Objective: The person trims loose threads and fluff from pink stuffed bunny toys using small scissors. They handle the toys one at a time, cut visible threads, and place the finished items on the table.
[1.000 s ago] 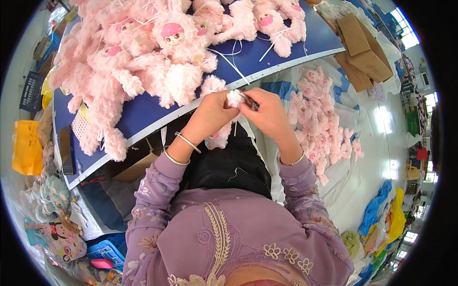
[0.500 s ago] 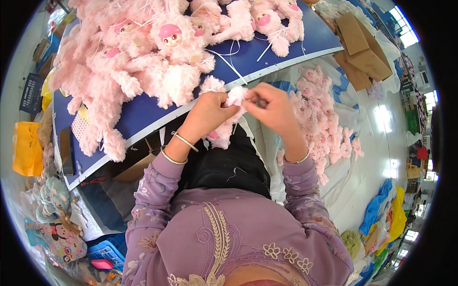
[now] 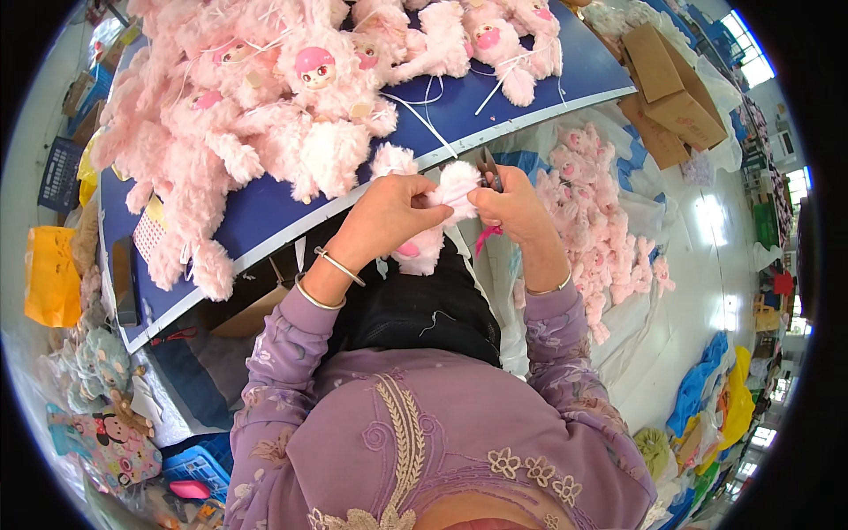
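Note:
Over my lap, at the table's near edge, my left hand [image 3: 393, 216] pinches a pink plush toy [image 3: 422, 252] by a pale, fluffy part. My right hand [image 3: 515, 210] is closed around small dark scissors [image 3: 488, 170], their blades pointing up and away from me beside the toy's pale end. A bright pink tie [image 3: 485, 237] hangs below the right hand. The fingers of both hands nearly meet at the toy, and part of it is hidden behind my left hand. Beyond them, a heap of pink plush toys [image 3: 327, 150] with doll faces and loose white strings covers much of the table.
The blue table [image 3: 583, 66] has a pale edge strip. To the right, more pink plush toys [image 3: 601, 238] lie piled on plastic sheeting on the floor. An opened cardboard box [image 3: 676, 88] stands far right. A blue basket [image 3: 199, 468] and an orange bag [image 3: 51, 276] are at left.
Scissors and a bright pink tie now show at my right hand, which has shifted slightly toward me. My left hand keeps its hold while the toy's pale end has turned and spread.

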Tool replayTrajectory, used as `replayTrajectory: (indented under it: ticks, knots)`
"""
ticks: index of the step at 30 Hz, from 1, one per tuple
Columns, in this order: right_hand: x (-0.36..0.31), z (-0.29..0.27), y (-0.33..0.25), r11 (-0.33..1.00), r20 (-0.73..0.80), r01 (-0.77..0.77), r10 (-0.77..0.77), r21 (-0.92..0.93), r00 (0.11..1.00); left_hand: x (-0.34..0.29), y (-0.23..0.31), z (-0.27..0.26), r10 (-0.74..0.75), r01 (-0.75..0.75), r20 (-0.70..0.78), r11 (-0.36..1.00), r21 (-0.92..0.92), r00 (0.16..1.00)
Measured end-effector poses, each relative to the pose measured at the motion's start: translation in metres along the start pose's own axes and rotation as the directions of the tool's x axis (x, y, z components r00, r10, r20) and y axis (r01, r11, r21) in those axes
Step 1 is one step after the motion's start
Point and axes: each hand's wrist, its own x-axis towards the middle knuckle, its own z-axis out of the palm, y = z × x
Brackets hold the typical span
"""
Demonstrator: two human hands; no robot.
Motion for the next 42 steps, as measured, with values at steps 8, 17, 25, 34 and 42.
replayTrajectory:
  ticks: [8,17,25,34,42]
  knots:
    - [0.011,-0.026,0.023,0.962,-0.332,0.225,-0.264,-0.152,0.906,-0.022,-0.006,0.012,0.080,-0.104,-0.173,0.985,-0.135,0.982]
    - [0.013,-0.019,0.034,0.975,-0.288,0.102,-0.157,-0.196,0.944,-0.051,-0.058,0.036,0.179,-0.168,-0.419,0.984,0.063,0.890]
    - [0.023,-0.029,0.066,0.928,-0.093,0.079,-0.120,-0.363,0.988,-0.035,-0.063,0.032,-0.010,0.037,-0.221,0.993,0.117,0.975]
    - [0.000,-0.019,0.040,0.957,-0.311,0.225,-0.274,-0.184,0.910,-0.018,-0.032,0.005,-0.261,0.264,0.254,0.964,0.024,0.931]
    - [-0.008,-0.026,0.016,0.965,-0.407,0.244,-0.263,-0.100,0.875,-0.027,-0.024,0.013,0.082,-0.079,-0.011,0.987,0.138,0.997]
